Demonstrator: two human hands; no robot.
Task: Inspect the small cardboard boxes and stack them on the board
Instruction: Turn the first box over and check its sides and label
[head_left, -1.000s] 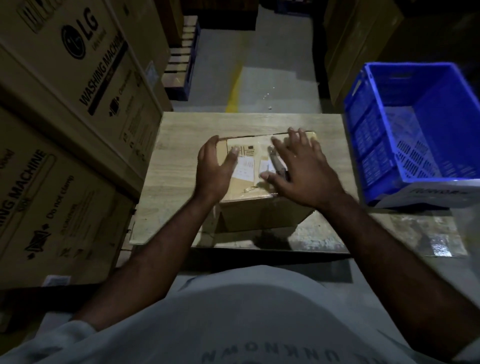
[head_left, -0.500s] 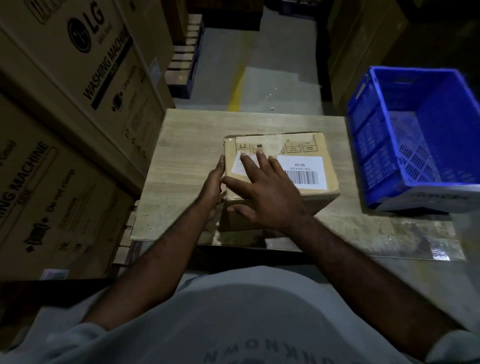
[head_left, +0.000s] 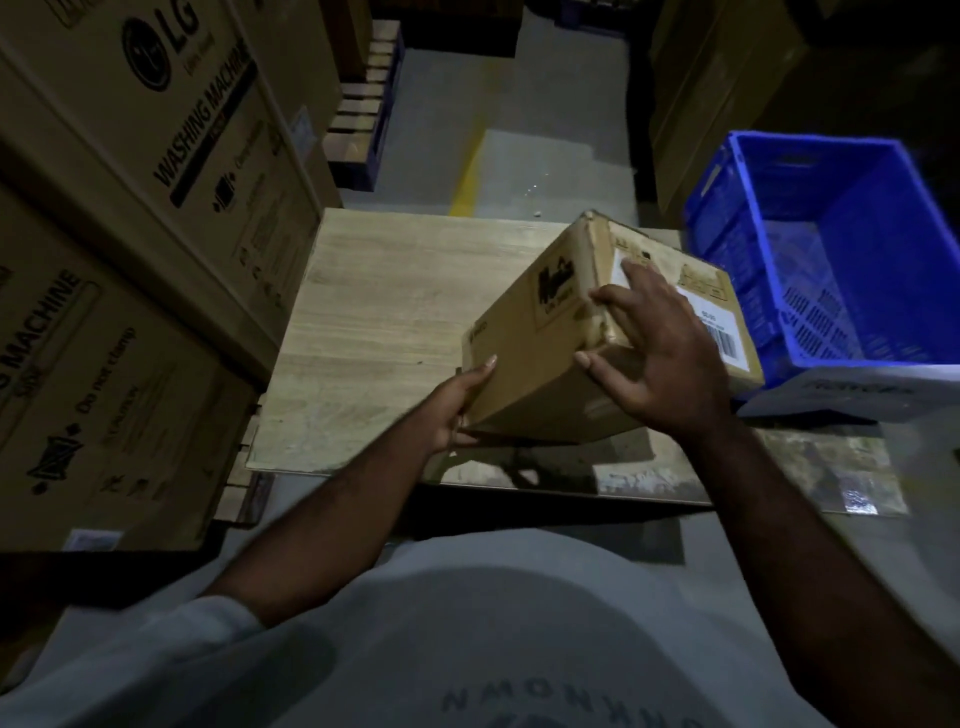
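Over the board (head_left: 389, 312), the cardboard box (head_left: 545, 374) is held tilted off the wood, my guess so the sides can be looked over. Left grip (head_left: 452, 410) holds the low corner, fingers underneath I think (pretty dark), right grip (head_left: 660, 358) is clamped over the top edge to steer it.

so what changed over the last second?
The cardboard box, flat on the board before, is now lifted, tilted and shifted right. The left hand moved from its left side to grip the lower near corner; the right hand now holds its upper edge, thumb on the near face. Board, blue crate and washing-machine cartons unchanged.
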